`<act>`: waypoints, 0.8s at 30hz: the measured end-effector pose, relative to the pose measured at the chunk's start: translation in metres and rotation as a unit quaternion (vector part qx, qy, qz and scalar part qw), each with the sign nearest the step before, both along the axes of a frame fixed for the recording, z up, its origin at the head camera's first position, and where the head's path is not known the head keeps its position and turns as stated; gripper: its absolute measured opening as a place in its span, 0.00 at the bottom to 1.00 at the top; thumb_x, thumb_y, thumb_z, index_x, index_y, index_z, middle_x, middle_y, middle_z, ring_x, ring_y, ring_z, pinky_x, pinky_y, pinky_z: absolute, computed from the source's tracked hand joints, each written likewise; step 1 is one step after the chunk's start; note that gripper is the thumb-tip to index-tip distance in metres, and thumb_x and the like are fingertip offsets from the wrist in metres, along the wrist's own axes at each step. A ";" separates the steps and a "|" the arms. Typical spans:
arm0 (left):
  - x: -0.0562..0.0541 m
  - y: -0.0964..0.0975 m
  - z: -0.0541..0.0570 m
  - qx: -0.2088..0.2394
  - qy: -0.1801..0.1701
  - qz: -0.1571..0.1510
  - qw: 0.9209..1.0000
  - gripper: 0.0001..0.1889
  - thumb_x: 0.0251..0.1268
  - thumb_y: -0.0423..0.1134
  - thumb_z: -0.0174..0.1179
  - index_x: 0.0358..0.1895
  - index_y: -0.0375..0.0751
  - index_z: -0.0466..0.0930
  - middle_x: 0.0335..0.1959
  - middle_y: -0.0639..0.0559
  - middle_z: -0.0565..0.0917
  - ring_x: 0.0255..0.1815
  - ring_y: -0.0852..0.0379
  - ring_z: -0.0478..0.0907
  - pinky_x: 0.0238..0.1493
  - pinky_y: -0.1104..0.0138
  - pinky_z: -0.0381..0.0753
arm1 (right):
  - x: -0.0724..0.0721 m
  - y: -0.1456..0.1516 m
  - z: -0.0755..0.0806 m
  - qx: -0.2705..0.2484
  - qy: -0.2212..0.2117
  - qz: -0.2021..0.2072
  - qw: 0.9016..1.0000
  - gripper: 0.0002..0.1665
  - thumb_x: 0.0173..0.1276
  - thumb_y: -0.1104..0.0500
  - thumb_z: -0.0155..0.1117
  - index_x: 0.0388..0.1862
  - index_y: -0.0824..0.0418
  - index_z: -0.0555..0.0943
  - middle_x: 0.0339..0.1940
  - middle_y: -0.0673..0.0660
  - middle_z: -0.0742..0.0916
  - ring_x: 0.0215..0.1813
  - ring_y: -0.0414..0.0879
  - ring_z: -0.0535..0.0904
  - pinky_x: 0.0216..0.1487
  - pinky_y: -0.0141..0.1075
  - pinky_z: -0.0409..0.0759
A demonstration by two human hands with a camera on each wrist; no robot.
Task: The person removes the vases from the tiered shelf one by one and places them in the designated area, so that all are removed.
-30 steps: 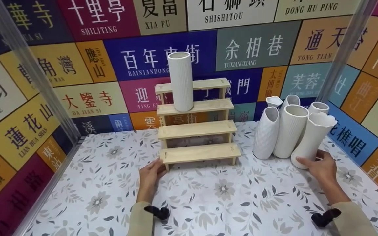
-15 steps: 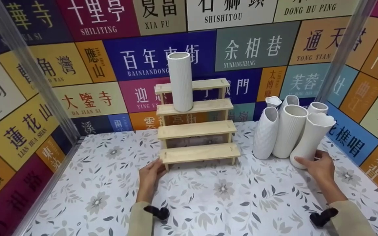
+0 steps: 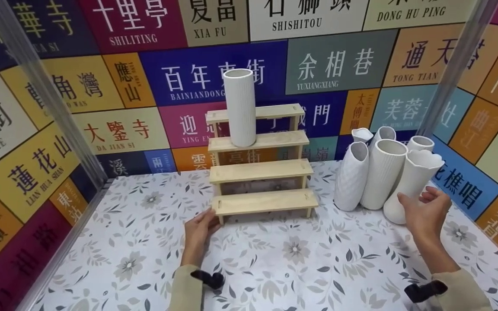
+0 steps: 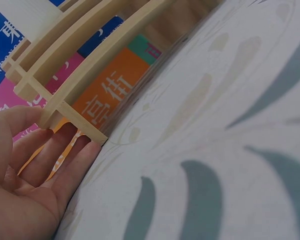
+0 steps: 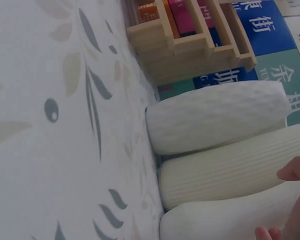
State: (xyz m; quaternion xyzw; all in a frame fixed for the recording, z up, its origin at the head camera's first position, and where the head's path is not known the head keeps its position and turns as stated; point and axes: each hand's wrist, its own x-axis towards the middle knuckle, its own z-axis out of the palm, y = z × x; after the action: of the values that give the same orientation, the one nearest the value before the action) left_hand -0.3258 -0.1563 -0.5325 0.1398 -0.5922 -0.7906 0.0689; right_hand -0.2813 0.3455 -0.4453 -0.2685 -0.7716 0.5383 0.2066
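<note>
A four-step wooden display stand [image 3: 264, 201] stands at the middle back of the table. My left hand [image 3: 196, 231] grips the left front corner of its lowest step; in the left wrist view the thumb lies on top and the fingers below. One ribbed white cylinder vase [image 3: 241, 108] stands upright on an upper step. At the right, my right hand [image 3: 426, 214] is beside a white vase with a scalloped rim [image 3: 417, 172]. Its thumb and fingers stand apart in the right wrist view, around that vase's side; contact is unclear.
Several more white vases cluster at the right, among them a diamond-textured one [image 3: 351, 179] and a ribbed one [image 3: 383, 177]. A patterned wall of coloured signs [image 3: 339, 60] rises close behind. Clear upright posts [image 3: 461, 73] stand at both sides of the floral tablecloth [image 3: 266, 263].
My right hand has moved up from the foot of the scalloped vase, and its fingers have come away from the lower part. My left hand has stayed on the stand's corner.
</note>
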 end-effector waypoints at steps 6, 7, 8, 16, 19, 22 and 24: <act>0.000 0.000 -0.001 -0.014 0.005 0.002 1.000 0.25 0.69 0.39 0.64 0.64 0.30 0.75 0.50 0.33 0.87 0.48 0.46 0.88 0.52 0.62 0.89 | 0.006 -0.019 0.012 0.012 0.049 -0.003 0.999 0.41 0.69 0.49 0.66 0.74 0.55 0.58 0.69 0.55 0.70 0.70 0.48 0.67 0.76 0.42 0.71; 0.000 0.000 -0.001 -0.020 0.007 0.002 1.000 0.25 0.69 0.40 0.64 0.64 0.29 0.75 0.50 0.33 0.87 0.48 0.46 0.88 0.52 0.62 0.89 | 0.007 -0.022 0.014 0.018 0.057 -0.001 0.998 0.40 0.69 0.49 0.66 0.74 0.55 0.59 0.67 0.54 0.71 0.69 0.48 0.68 0.75 0.41 0.72; 0.000 0.000 -0.002 -0.027 0.009 0.003 1.000 0.25 0.69 0.40 0.64 0.64 0.29 0.75 0.51 0.32 0.86 0.48 0.47 0.88 0.51 0.62 0.89 | 0.007 -0.026 0.016 0.024 0.062 0.001 0.998 0.39 0.70 0.49 0.66 0.73 0.55 0.60 0.66 0.52 0.72 0.69 0.47 0.68 0.73 0.40 0.73; -0.001 0.000 -0.001 -0.037 0.002 0.006 0.999 0.24 0.70 0.42 0.64 0.64 0.31 0.76 0.51 0.34 0.87 0.46 0.51 0.88 0.50 0.64 0.90 | 0.005 -0.059 0.038 0.027 0.114 0.056 0.992 0.35 0.70 0.51 0.67 0.71 0.55 0.65 0.64 0.50 0.74 0.68 0.45 0.70 0.69 0.39 0.73; -0.001 0.001 -0.001 -0.028 0.002 0.005 1.000 0.24 0.70 0.41 0.64 0.64 0.31 0.76 0.53 0.33 0.86 0.47 0.49 0.88 0.51 0.63 0.89 | 0.002 -0.074 0.048 0.032 0.140 0.087 0.986 0.35 0.69 0.52 0.67 0.71 0.57 0.66 0.65 0.51 0.74 0.67 0.43 0.71 0.66 0.34 0.74; -0.001 0.001 0.000 -0.032 -0.006 0.005 0.999 0.24 0.70 0.42 0.63 0.64 0.32 0.76 0.55 0.33 0.85 0.50 0.48 0.87 0.52 0.63 0.89 | -0.004 -0.090 0.059 0.033 0.158 0.123 0.979 0.37 0.69 0.52 0.68 0.72 0.60 0.65 0.68 0.54 0.74 0.68 0.44 0.72 0.68 0.34 0.75; -0.001 0.002 0.001 -0.038 -0.011 0.005 0.999 0.24 0.70 0.42 0.63 0.64 0.33 0.77 0.56 0.34 0.84 0.51 0.47 0.87 0.53 0.63 0.89 | -0.008 -0.101 0.067 0.032 0.159 0.150 0.975 0.39 0.69 0.51 0.68 0.73 0.60 0.64 0.70 0.55 0.74 0.70 0.46 0.72 0.71 0.38 0.75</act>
State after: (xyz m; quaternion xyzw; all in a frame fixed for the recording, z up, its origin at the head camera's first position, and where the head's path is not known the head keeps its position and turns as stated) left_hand -0.3264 -0.1544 -0.5318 0.1489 -0.6218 -0.7656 0.0717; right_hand -0.2891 0.2450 -0.3779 -0.0538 -0.7772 0.5743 0.2516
